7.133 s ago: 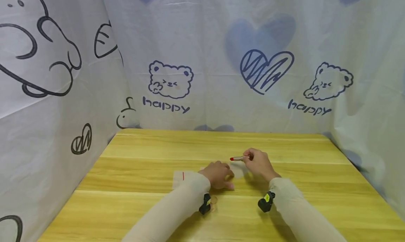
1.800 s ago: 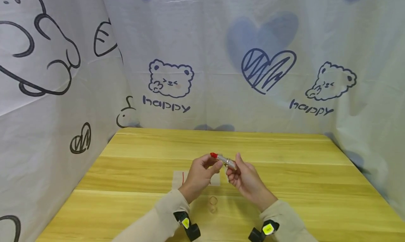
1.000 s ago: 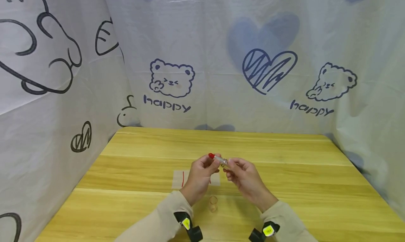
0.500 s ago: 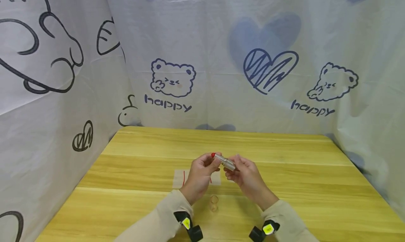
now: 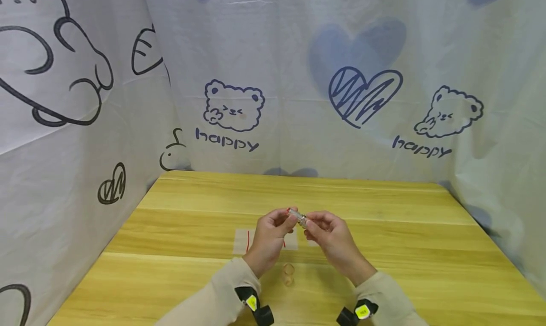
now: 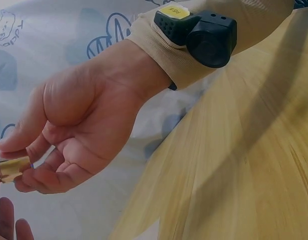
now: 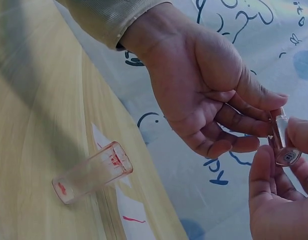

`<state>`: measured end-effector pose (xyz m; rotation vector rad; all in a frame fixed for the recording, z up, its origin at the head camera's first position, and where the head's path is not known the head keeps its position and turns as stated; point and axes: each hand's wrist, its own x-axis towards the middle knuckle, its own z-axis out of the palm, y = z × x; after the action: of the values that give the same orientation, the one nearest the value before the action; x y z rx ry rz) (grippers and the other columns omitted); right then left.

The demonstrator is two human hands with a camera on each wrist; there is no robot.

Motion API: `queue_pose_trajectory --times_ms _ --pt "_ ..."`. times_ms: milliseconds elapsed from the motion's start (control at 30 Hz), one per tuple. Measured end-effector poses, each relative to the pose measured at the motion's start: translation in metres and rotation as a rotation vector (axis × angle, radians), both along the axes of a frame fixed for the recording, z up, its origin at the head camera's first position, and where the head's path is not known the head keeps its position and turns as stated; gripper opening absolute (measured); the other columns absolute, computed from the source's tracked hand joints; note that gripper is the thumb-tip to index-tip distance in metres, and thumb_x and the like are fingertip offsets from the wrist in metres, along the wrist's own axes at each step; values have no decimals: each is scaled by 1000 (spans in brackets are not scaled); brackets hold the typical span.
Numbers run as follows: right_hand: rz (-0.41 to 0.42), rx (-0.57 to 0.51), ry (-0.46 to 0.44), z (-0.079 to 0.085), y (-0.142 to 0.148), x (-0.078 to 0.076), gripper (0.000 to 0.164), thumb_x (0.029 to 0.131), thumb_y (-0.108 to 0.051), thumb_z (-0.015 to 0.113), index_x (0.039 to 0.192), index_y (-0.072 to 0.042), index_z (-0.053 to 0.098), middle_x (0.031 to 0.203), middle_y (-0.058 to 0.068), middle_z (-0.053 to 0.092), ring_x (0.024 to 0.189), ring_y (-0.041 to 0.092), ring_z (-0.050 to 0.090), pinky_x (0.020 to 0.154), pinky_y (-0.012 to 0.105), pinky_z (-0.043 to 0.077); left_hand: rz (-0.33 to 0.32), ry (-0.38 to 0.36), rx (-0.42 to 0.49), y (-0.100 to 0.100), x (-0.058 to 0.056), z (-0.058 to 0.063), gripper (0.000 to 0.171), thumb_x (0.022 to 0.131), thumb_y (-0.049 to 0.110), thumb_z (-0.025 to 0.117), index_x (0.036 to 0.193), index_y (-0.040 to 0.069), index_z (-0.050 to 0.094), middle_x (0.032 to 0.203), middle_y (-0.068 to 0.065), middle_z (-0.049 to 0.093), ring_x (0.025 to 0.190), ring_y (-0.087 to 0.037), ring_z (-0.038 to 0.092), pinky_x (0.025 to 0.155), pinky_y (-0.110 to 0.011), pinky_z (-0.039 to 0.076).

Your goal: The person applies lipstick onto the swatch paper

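Between both hands, above the wooden table, a silver-and-gold lipstick (image 5: 298, 217) slants with its red end up and to the left. Thumb and fingers of my left hand (image 5: 266, 238) pinch its upper part. My right hand (image 5: 337, 238) grips the base; the left wrist view shows a shiny gold piece (image 6: 14, 169) in its fingertips. Only a sliver of red shows at the lipstick's mouth. On the table below stands or lies a clear cylindrical cap (image 7: 91, 172) with red smudges; which, I cannot tell. Beneath the hands are white paper pieces (image 5: 241, 241) bearing red strokes.
The wooden table (image 5: 405, 250) stretches out on all sides of the hands. Printed white cloth (image 5: 290, 127) hangs behind it and along its sides. Black wrist-worn cameras (image 5: 259, 309) stick out inward from both sleeves.
Seconds ago my left hand rested over the paper, the lipstick in my right. Both hands then came together on it. My right fingers shift around the base, and the red stick has sunk almost inside.
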<state>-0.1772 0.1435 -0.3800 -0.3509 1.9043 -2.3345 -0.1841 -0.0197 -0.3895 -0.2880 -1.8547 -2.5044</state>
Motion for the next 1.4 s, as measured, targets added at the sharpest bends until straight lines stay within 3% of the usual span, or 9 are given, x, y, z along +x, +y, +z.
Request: queue_pose_trajectory --times_ms 200,433,633,767,933,1133,1233,1400 --pt "-73 106 131 -2 1 1 24 88 8 65 109 14 55 98 10 60 85 15 61 74 24 52 17 -2 3 1 -1 -3 35 93 13 66 117 -12 61 116 -10 66 96 -11 59 84 -33 48" --pt "-201 165 238 -2 -3 3 15 79 11 73 86 13 59 99 13 63 83 15 62 69 21 53 53 -23 -19 3 -2 -3 32 93 15 67 112 -10 64 113 -11 67 92 -11 60 81 -30 49" --pt "-191 181 231 -2 -1 4 26 81 11 72 103 11 58 98 15 61 83 16 61 70 21 53 25 -26 -14 2 -2 -2 31 93 16 67 111 -9 63 108 -7 67 92 -11 60 78 -30 49" --pt "-180 221 230 -2 2 3 26 83 7 72 104 11 60 97 15 61 81 16 60 69 22 53 -26 -18 -43 -1 -2 -2 34 93 17 67 115 -9 61 102 -4 67 91 -13 61 76 -27 49" --pt "-192 253 207 -3 7 3 24 85 3 72 105 9 61 94 14 60 75 14 58 65 23 52 -103 18 -192 -10 -2 -6 35 98 22 60 121 -5 59 105 -8 66 91 -17 61 74 -30 51" --pt "-217 248 150 -10 13 3 22 87 5 69 105 11 60 92 13 60 71 14 57 65 27 53 -171 60 -448 -24 -3 -17 23 102 11 50 117 -2 62 108 -15 65 91 -25 61 78 -47 52" --pt "-228 241 120 -15 16 3 21 88 7 67 106 12 59 92 13 61 72 14 59 67 27 53 -211 66 -572 -29 -4 -24 20 99 0 49 114 -2 63 107 -16 65 90 -28 61 76 -46 52" --pt "-237 234 83 -20 19 4 21 88 7 66 106 13 58 91 12 61 75 15 62 68 24 53 -297 91 -708 -36 -4 -31 39 85 -19 42 114 -3 63 107 -12 64 92 -31 61 78 -40 52"
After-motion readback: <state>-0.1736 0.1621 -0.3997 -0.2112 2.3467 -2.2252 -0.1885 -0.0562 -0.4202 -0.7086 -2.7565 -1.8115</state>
